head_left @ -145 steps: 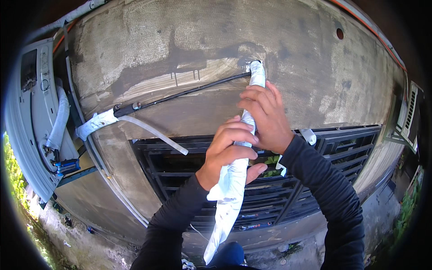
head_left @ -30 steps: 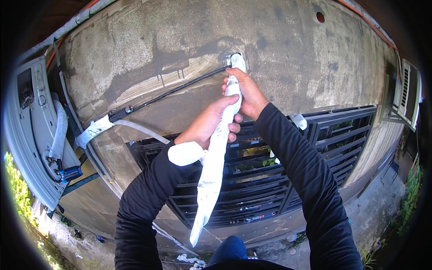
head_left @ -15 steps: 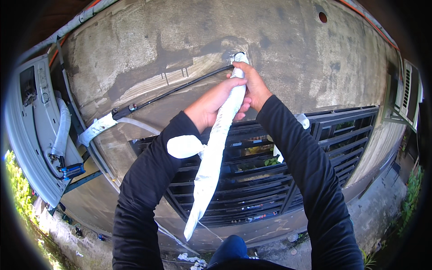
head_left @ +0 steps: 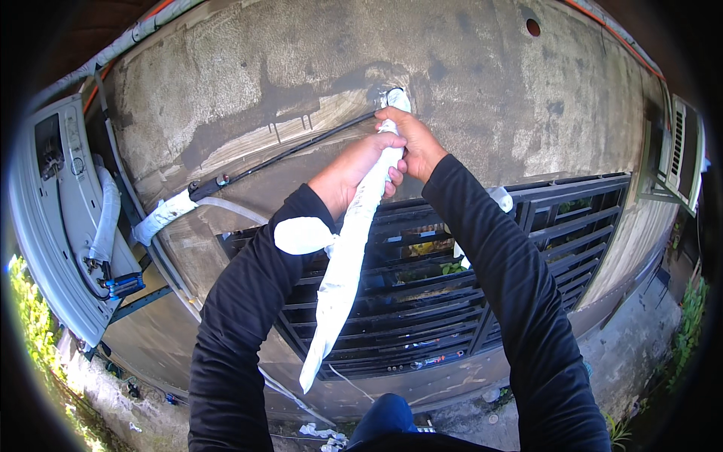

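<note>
A long bundle wrapped in white tape (head_left: 348, 260) comes out of a hole in the concrete wall and hangs toward me, tapering to a point. My left hand (head_left: 354, 169) is closed round its upper part. Just above, my right hand (head_left: 413, 142) grips the same bundle close to the wall hole, thumb toward the wall. A roll of white tape (head_left: 303, 236) hangs beside the bundle, against my left sleeve. From near the hole a thin black pipe (head_left: 301, 145) runs left to a white-wrapped pipe end (head_left: 167, 214).
An outdoor air-conditioner unit (head_left: 56, 218) sits on a bracket at the left, with a blue tool (head_left: 123, 285) hanging by it. Dark metal window bars (head_left: 557, 241) lie below my hands. Another unit (head_left: 685, 151) is at the far right. A round hole (head_left: 533, 28) pierces the upper wall.
Both hands and the wrapped bundle have shifted slightly left, and the bundle's lower tip has swung left and up a little. The hands keep their grip.
</note>
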### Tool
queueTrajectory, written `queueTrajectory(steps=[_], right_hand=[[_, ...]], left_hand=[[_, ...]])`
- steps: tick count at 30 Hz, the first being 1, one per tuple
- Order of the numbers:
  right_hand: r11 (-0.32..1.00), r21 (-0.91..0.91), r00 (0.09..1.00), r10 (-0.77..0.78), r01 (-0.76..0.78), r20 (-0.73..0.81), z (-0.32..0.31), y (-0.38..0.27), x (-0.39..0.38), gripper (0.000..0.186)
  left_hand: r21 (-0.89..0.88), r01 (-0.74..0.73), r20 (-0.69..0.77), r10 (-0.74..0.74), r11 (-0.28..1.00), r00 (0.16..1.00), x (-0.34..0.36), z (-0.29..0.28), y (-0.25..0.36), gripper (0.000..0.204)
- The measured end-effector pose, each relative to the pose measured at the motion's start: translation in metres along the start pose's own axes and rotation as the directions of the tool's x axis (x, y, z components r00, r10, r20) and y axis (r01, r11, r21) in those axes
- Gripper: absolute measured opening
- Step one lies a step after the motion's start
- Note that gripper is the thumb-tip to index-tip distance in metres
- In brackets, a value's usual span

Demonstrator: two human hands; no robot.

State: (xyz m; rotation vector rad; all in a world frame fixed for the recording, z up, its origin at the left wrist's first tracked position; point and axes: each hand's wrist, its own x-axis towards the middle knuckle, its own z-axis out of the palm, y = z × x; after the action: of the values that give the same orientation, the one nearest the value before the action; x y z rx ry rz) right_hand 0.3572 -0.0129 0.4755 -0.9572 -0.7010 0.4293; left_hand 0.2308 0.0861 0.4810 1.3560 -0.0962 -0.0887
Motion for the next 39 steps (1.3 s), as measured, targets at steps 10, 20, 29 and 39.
queueTrajectory(steps=[10,20,29,39], right_hand=[[0.999,0.03,1.0,-0.012,0.012,0.006,-0.001,0.003,0.004,0.03],[1.0,0.021,1.0,-0.008,0.008,0.004,0.002,0.002,-0.002,0.03],[0.956,-0.25,0.988,-0.144,0.154,0.058,-0.013,0.03,-0.087,0.054],[0.501,-0.788,0.755,0.652,-0.358,0.072,-0.263,0.333,-0.379,0.066]], left_hand=[[0.017,0.008,0.013,-0.008,1.0,1.0,0.0,-0.002,0.003,0.018],[0.053,-0.023,-0.019,0.024,0.998,1.0,-0.006,0.002,0.003,0.02],[0.181,-0.12,0.045,0.114,0.976,0.992,-0.038,-0.022,-0.017,0.056],[0.963,0.003,0.23,0.832,-0.268,0.505,-0.05,-0.143,-0.165,0.024]])
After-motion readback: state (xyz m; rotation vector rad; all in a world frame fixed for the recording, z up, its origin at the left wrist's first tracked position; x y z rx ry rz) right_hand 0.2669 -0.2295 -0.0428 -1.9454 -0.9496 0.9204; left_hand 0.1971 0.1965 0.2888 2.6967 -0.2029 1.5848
